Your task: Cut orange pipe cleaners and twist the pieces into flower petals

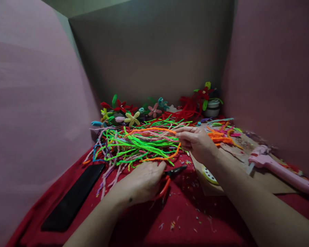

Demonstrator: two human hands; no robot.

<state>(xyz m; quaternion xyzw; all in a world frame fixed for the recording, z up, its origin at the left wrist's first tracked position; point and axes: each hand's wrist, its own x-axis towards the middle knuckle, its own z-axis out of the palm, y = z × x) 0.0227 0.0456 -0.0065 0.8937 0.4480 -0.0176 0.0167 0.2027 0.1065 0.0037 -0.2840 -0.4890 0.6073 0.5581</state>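
Observation:
My right hand [193,140] is closed in a pinch on an orange pipe cleaner [154,129], which reaches left over the pile. Below the same hand, a curved orange length bends back left; I cannot tell whether it is the same piece. Palm down, my left hand [144,180] is closed at the orange-red handles of small pliers [167,185], whose dark jaws point right; most of its fingers are hidden. Under and beyond both hands lies a loose pile of green, pink and purple pipe cleaners [144,145].
A black flat slab [73,197] lies left on the red cloth [190,226]. To the right, a pink glue gun [278,168] and a yellow-rimmed disc [210,175] rest on cardboard [262,181]. Pipe-cleaner flowers [132,119] and a small pot [212,108] stand behind.

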